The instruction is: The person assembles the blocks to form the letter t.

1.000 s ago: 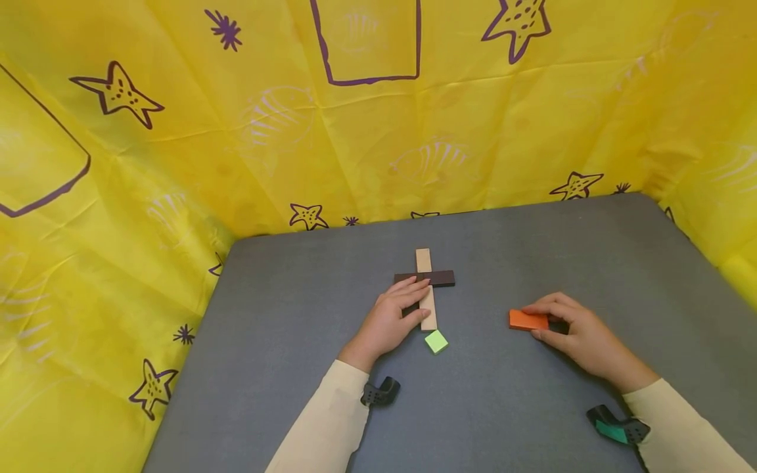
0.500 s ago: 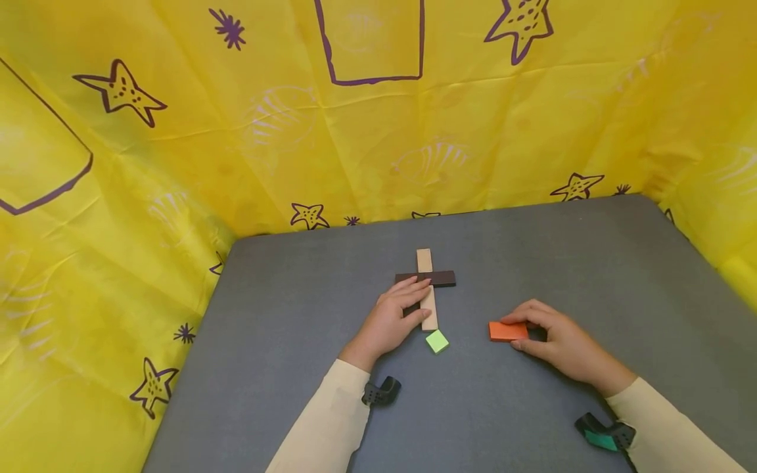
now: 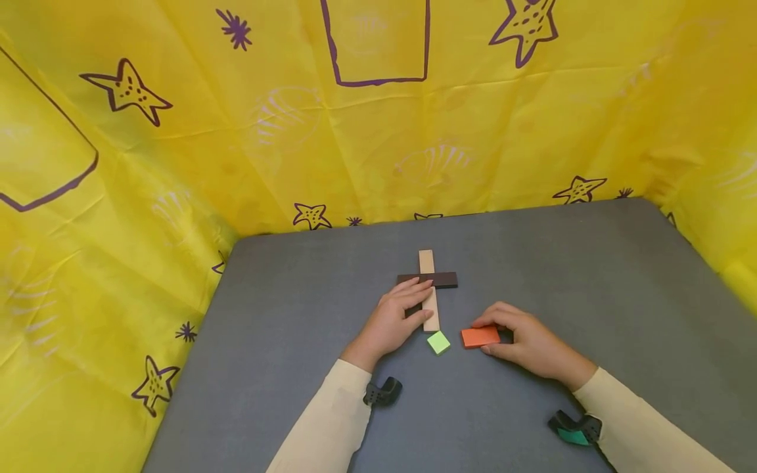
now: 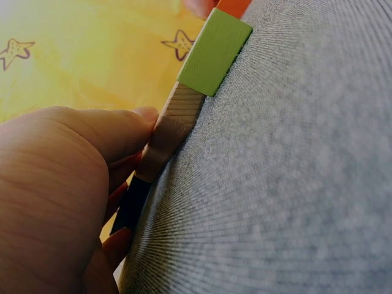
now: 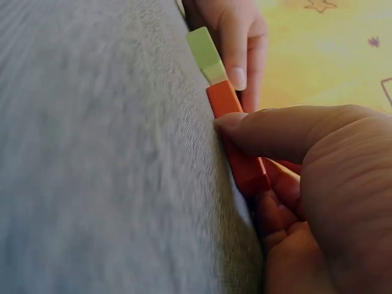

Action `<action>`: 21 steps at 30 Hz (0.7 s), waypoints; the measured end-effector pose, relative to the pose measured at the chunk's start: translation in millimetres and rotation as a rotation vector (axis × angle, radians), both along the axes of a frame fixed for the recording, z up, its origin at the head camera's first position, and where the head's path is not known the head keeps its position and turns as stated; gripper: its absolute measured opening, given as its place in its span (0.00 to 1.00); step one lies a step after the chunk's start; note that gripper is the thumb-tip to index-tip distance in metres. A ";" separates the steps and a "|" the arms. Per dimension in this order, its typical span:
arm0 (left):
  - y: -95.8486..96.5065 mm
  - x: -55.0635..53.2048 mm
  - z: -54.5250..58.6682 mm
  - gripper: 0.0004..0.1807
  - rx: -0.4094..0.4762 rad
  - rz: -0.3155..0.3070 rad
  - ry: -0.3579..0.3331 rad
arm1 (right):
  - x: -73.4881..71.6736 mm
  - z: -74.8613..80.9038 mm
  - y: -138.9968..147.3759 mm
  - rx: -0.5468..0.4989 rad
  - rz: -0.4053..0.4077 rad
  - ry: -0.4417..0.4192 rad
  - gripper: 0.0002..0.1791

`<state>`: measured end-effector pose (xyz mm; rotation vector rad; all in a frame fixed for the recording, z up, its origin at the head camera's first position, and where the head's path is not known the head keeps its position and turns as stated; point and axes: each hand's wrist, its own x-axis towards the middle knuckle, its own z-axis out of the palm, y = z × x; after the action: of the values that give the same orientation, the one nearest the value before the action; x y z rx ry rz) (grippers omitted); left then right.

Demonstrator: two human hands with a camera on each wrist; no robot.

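Between thumb and fingers, my right hand [image 3: 529, 340] pinches a flat orange wooden block [image 3: 480, 337] at table level, just right of a small light-green block [image 3: 439, 342]. My left hand [image 3: 386, 325] rests on the cross of blocks with its fingers extended. Its fingertips lie on the dark brown crosspiece [image 3: 445, 280], and its thumb touches the lower pale wooden block [image 3: 432, 315]. A shorter pale block [image 3: 426, 261] continues beyond the crosspiece. The green block sits turned like a diamond at the cross's near end. In the left wrist view the thumb [image 4: 131, 131] touches the pale block's side.
All the blocks lie on a grey cloth-covered table [image 3: 307, 282]. Yellow fabric [image 3: 367, 157] with drawn starfish and fish rises along the back and sides. Dark devices sit at both wrists, the left one [image 3: 383, 392] and the right one [image 3: 575, 428].
My right hand has slid the orange block left and slightly nearer, bringing it close to the green block. My left hand has stayed on the cross.
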<state>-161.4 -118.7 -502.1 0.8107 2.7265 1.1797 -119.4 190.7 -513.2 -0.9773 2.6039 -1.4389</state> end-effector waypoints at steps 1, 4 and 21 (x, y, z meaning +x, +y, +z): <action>0.6 -0.2 0.0 0.29 0.000 -0.001 -0.001 | 0.4 -0.2 -1.2 0.000 -0.001 0.007 0.19; 1.7 -0.6 -0.1 0.29 0.002 0.000 -0.005 | 2.1 -0.3 -4.3 0.016 -0.009 0.018 0.18; 1.6 -1.1 -1.4 0.29 -0.005 0.006 0.000 | 11.1 1.6 -18.6 0.022 0.050 0.065 0.18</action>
<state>-162.6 -117.1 -503.4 0.8018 2.7330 1.1732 -108.3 172.1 -511.6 -1.0970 2.6137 -1.3870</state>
